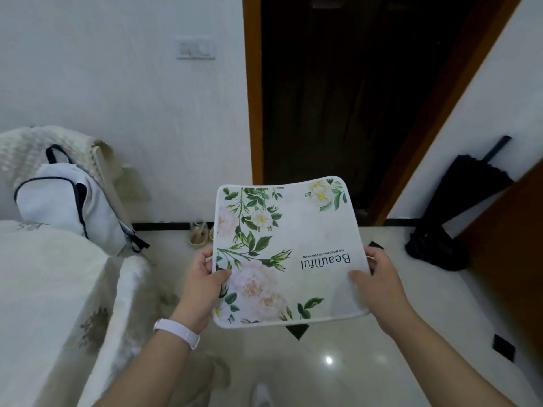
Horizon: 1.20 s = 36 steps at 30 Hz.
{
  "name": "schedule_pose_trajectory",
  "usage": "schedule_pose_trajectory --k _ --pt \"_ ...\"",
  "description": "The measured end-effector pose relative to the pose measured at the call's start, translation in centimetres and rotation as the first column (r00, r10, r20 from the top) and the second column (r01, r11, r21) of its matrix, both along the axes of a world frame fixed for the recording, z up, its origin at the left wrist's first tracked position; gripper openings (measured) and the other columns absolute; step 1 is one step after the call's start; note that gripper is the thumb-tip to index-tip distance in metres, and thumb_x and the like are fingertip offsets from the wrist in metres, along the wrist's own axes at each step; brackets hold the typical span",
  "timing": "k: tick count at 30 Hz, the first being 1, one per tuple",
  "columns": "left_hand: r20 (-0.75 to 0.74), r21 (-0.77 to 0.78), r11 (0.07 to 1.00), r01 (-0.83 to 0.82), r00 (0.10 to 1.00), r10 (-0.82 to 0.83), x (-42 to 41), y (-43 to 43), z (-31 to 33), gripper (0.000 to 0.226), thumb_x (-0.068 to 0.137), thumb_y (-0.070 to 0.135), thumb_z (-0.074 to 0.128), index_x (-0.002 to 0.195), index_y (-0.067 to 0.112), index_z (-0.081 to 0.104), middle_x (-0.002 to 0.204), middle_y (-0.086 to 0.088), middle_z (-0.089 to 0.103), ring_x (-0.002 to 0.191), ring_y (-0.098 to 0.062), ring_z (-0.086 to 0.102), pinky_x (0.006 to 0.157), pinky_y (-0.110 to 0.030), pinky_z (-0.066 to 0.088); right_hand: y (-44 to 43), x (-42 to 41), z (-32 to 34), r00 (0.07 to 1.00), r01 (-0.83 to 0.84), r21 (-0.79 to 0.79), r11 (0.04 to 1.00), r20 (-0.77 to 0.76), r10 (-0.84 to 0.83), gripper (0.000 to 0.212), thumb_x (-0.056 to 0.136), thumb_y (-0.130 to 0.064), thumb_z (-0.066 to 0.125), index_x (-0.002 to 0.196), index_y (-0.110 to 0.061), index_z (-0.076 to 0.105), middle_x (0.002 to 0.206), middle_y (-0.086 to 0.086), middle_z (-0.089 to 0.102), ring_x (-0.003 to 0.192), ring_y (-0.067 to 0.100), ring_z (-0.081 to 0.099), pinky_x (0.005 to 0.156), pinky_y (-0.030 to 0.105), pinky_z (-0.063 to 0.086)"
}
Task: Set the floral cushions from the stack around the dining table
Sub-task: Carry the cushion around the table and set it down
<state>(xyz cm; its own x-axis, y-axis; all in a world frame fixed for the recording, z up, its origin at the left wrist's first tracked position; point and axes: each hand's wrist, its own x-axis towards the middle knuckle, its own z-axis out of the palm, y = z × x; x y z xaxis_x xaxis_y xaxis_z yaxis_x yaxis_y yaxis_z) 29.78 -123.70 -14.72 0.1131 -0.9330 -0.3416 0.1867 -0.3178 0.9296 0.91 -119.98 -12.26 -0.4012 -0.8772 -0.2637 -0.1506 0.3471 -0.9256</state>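
White walls and a glossy pale tiled floor (338, 377) with small black diamond insets fill the view, and a dark doorway (338, 98) in an orange-brown wooden frame opens straight ahead. The person holds one floral cushion (289, 254) in the air in front of them, above the floor and just before the doorway. It is flat and roughly square with rounded corners, printed with pale roses, green leaves and the word "Beautiful", which reads upside down from this side.

The left hand (202, 286) grips the cushion's left edge, thumb on top of the print and fingers curled underneath. A white wristband (176, 331) sits on that wrist. The right hand (379, 286) grips the right edge the same way, thumb pressed on the top face, fingers wrapped under the rim.

At the left edge a white cloth-covered surface (38, 274) with a faint flower pattern reaches into view. Behind it a white backpack (67, 204) with dark trim leans against a fluffy cream seat back. A pair of light sandals (199, 235) stands by the wall's black skirting, just left of the cushion's far corner. A light switch (196, 49) is mounted on the wall above. A folded black umbrella (458, 201) leans against the right-hand wall.
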Motion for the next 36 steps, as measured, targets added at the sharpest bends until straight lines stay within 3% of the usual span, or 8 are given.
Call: schedule_pose_trajectory --k 3,6,9,17,22,26,31,36 --pt "-0.007 0.000 0.999 -0.043 0.999 0.043 2.1 -4.8 0.1 0.036 0.088 -0.014 0.050 0.112 0.013 0.051 0.099 -0.010 0.075 0.085 -0.030 0.072 0.068 -0.042 0.057 -5.8 1.8 0.5 0.999 -0.049 -0.024 0.999 0.001 0.049 0.036 0.087 0.001 0.056 0.105 -0.031 0.053 0.103 -0.007 0.067 0.090 0.017 0.065 0.067 0.035 0.054" --pt "-0.015 -0.007 0.995 -0.099 0.995 0.099 4.0 -8.0 0.3 0.038 0.087 -0.016 0.050 0.111 0.013 0.052 0.099 -0.010 0.074 0.086 -0.029 0.072 0.065 -0.040 0.057 -10.2 3.6 0.3 0.995 -0.100 -0.033 0.994 0.007 0.100 0.035 0.089 0.001 0.056 0.105 -0.030 0.052 0.103 -0.008 0.066 0.090 0.014 0.064 0.065 0.032 0.052" --pt "-0.014 -0.010 0.989 -0.151 0.989 0.150 5.7 -9.9 0.4 0.037 0.088 -0.016 0.049 0.111 0.013 0.052 0.098 -0.009 0.075 0.084 -0.027 0.073 0.061 -0.038 0.057 -14.1 5.2 -0.1 0.987 -0.163 -0.010 0.987 0.003 0.163 0.034 0.090 -0.001 0.057 0.102 -0.032 0.051 0.101 -0.009 0.066 0.088 0.015 0.064 0.068 0.036 0.055" --pt "0.021 0.026 0.917 -0.397 0.918 0.397 9.2 -15.0 -0.9 0.037 0.087 -0.017 0.050 0.112 0.010 0.052 0.099 -0.012 0.074 0.089 -0.033 0.070 0.072 -0.045 0.056 -26.5 9.5 -2.3 0.913 -0.407 -0.010 0.913 0.012 0.407 0.033 0.088 0.000 0.058 0.107 -0.027 0.053 0.103 -0.004 0.067 0.090 0.019 0.066 0.070 0.039 0.055" --pt "0.053 0.028 0.839 -0.544 0.839 0.542 10.2 -19.8 -0.7 0.037 0.087 -0.015 0.050 0.112 0.011 0.052 0.105 -0.015 0.071 0.092 -0.036 0.069 0.079 -0.053 0.056 -36.0 12.2 -2.8 0.826 -0.561 -0.035 0.827 0.045 0.562 0.034 0.088 0.002 0.056 0.104 -0.028 0.053 0.103 -0.006 0.067 0.090 0.017 0.065 0.071 0.038 0.056" --pt "0.055 0.017 0.772 -0.636 0.771 0.634 9.8 -23.4 0.1 0.037 0.088 -0.015 0.051 0.115 0.011 0.050 0.103 -0.013 0.071 0.088 -0.034 0.070 0.073 -0.049 0.057 -43.3 14.0 -1.9 0.731 -0.677 -0.055 0.734 0.062 0.679 0.037 0.088 0.003 0.055 0.097 -0.032 0.052 0.100 -0.011 0.066 0.090 0.011 0.064 0.069 0.031 0.053" --pt "0.110 -0.002 0.697 -0.717 0.692 0.713 9.5 -26.2 0.4 0.038 0.088 -0.011 0.054 0.117 0.015 0.051 0.109 -0.011 0.071 0.092 -0.034 0.070 0.080 -0.054 0.056 -49.8 16.7 -2.3 0.629 -0.774 -0.048 0.631 0.059 0.776 0.037 0.084 0.005 0.054 0.094 -0.031 0.053 0.100 -0.007 0.067 0.091 0.017 0.066 0.080 0.040 0.056" --pt "0.150 0.026 0.617 -0.787 0.613 0.776 10.0 -26.7 1.3 0.037 0.090 -0.008 0.054 0.116 0.018 0.051 0.110 -0.011 0.071 0.090 -0.033 0.071 0.074 -0.050 0.059 -52.4 19.9 -2.8 0.531 -0.843 -0.046 0.536 0.097 0.842 0.035 0.085 0.003 0.054 0.096 -0.030 0.054 0.098 -0.010 0.069 0.088 0.012 0.067 0.068 0.030 0.052"
